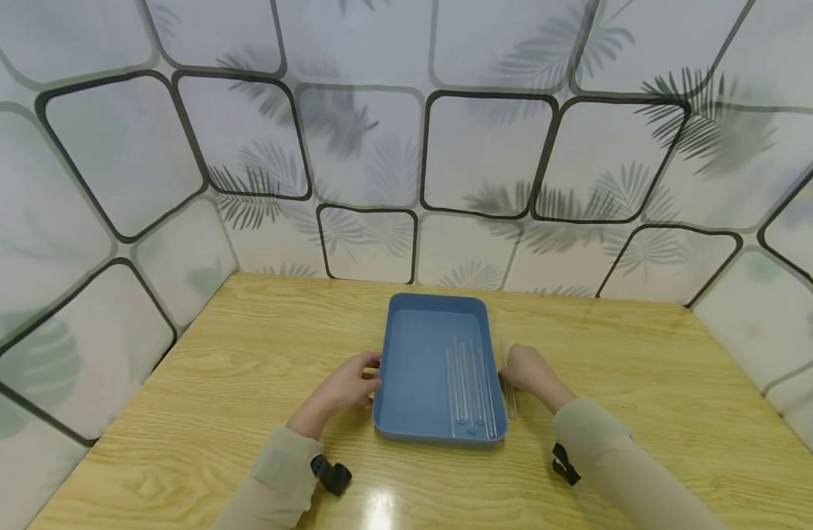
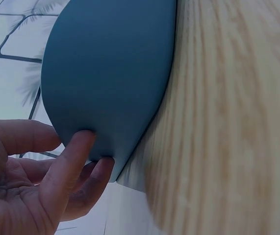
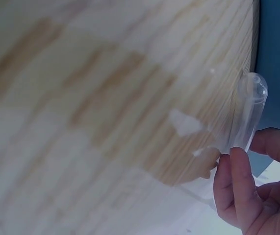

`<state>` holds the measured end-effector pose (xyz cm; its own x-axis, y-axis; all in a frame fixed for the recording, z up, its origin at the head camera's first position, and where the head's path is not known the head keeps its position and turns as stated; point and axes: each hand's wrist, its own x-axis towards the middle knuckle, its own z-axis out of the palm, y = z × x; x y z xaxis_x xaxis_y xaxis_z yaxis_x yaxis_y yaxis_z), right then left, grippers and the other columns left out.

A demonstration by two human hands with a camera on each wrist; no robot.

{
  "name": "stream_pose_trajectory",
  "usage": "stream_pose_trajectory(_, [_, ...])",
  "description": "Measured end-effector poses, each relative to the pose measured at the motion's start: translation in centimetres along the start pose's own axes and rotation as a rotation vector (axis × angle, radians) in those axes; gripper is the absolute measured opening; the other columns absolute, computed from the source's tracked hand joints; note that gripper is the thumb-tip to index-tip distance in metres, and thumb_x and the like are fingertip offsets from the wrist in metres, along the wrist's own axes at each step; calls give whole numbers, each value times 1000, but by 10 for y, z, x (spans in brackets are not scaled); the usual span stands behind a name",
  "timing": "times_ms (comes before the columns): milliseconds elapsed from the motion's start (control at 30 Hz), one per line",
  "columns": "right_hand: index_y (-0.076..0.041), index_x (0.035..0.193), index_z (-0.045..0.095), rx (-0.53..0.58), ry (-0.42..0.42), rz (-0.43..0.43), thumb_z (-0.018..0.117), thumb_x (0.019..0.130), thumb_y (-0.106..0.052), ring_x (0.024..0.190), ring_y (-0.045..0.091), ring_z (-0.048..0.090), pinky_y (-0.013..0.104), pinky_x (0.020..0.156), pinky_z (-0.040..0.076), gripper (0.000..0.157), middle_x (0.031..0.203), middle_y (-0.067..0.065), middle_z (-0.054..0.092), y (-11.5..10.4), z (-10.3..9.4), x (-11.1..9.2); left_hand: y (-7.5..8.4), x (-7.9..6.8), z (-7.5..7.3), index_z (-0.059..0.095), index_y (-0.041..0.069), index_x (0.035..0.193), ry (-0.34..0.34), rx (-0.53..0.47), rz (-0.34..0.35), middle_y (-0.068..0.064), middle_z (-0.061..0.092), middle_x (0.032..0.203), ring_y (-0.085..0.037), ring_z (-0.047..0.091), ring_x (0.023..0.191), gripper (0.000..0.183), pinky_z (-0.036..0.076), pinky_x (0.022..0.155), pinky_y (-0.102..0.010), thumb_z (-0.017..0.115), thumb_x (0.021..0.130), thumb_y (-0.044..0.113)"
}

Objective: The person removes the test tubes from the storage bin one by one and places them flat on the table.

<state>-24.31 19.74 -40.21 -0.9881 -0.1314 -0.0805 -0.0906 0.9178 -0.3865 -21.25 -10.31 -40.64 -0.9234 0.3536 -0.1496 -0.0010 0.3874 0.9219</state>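
A blue rectangular tray (image 1: pixel 416 368) rests on the table, with several clear test tubes (image 1: pixel 471 390) lying lengthwise along its right side. My left hand (image 1: pixel 349 379) is at the tray's left wall; in the left wrist view its loosely bent fingertips touch the outside of that wall (image 2: pixel 110 73). Just outside the right wall, my right hand (image 1: pixel 528 368) pinches a clear test tube (image 3: pixel 250 110) between thumb and fingers. The tube's rounded end points toward me. Whether a second tube is in that grip cannot be told.
The wooden table (image 1: pixel 247 353) extends around the tray on both sides. Behind it and at the sides stand patterned curtain-like walls (image 1: pixel 366 169). A black strap device (image 1: pixel 331 475) is on the left wrist, and another black strap (image 1: pixel 565 464) on the right.
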Motion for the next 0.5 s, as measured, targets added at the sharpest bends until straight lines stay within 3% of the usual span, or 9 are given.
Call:
stream_pose_trajectory(233, [-10, 50, 39, -23, 13, -13, 55, 69, -3, 41, 11, 42, 21, 39, 35, 27, 45, 0, 44, 0, 0, 0, 0, 0, 0, 34, -6, 131, 3, -5, 4, -25, 39, 127, -40, 44, 110, 44, 51, 65, -37, 44, 88, -4])
stream_pose_trajectory(500, [-9, 49, 41, 0, -30, 21, 54, 71, -3, 40, 11, 43, 21, 39, 38, 26, 44, 0, 45, 1, -1, -1, -1, 0, 1, 34, -6, 130, 4, 4, 13, -25, 39, 127, -40, 44, 110, 44, 52, 65, -36, 44, 88, -4])
